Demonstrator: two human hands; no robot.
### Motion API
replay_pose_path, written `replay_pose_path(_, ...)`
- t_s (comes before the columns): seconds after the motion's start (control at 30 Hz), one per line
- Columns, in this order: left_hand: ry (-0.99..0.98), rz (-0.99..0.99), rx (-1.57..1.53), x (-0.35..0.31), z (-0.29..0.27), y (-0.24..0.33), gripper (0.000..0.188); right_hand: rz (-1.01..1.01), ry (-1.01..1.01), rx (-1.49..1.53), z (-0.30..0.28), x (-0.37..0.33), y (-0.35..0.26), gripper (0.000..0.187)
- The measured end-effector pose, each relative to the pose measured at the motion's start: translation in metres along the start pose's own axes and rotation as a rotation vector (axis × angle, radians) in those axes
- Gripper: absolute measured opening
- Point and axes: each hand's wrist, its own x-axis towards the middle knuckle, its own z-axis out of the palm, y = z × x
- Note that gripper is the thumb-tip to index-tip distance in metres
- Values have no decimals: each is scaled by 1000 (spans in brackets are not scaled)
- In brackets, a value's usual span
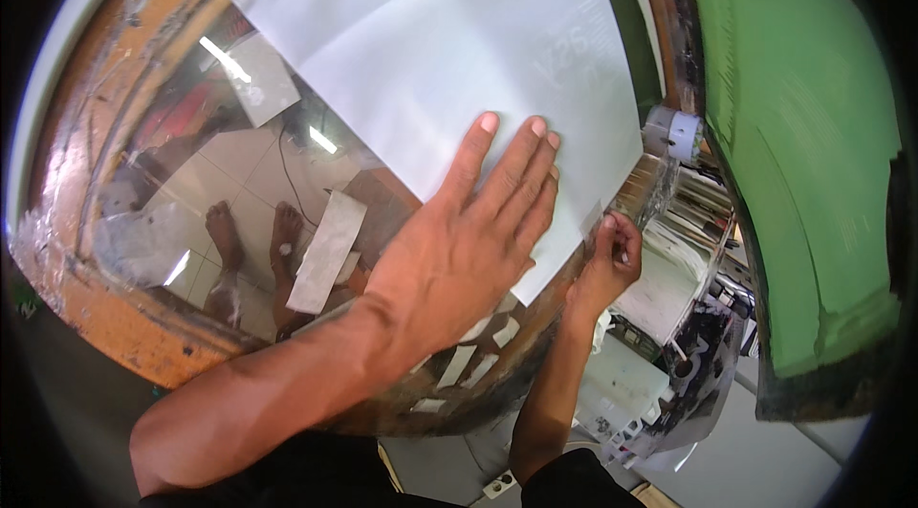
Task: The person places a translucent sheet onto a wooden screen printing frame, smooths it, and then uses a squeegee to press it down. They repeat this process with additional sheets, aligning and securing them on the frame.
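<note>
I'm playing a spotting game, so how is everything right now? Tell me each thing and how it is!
White sheet: spread out, faintly creased
Left hand: open, palm down on the sheet
Right hand: fingers curled, contents unclear
Clear surface: see-through, shiny
Feet: bare, apart
Pale scraps: scattered
Green panel: scuffed

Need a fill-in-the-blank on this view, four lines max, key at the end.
1. The sheet on the glass is coloured ____.
2. The left hand lies on the sheet, while the curled hand beside the sheet's edge is the ____ hand.
3. Two bare ____ show through the glass.
4. The large panel at the far right is coloured ____.

Missing words: white; right; feet; green.
</note>
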Motion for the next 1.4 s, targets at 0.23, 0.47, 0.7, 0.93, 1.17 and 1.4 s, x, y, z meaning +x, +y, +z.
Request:
replay_pose_path(0.23, -42, 0, -73, 3, -10, -3, 60, 13, 17, -31, -3, -2, -8, 9)
replay_pose_path(0.47, -73, -3, -78, 7, -12, -3, 60, 10, -4, -115, -6, -1, -10, 6)
replay_pose_path(0.7, -147, -44, -138, 7, -13, 4, 64, 31, -1, -113, -6, -6, -12, 6)
replay_pose_path(0.93, -139, -17, -48, 6, -16, 2, 65, 12, -2, -122, -4, -7, -16, 6)
replay_pose_path(1.17, -151, -10, -46, 7, -17, 1, 66, -5, -1, -84, -4, -6, -14, 8)
replay_pose_path(1.4, -167, -93, -2, 6, -17, 7, 75, -21, -5, -85, -2, -7, -15, 7)
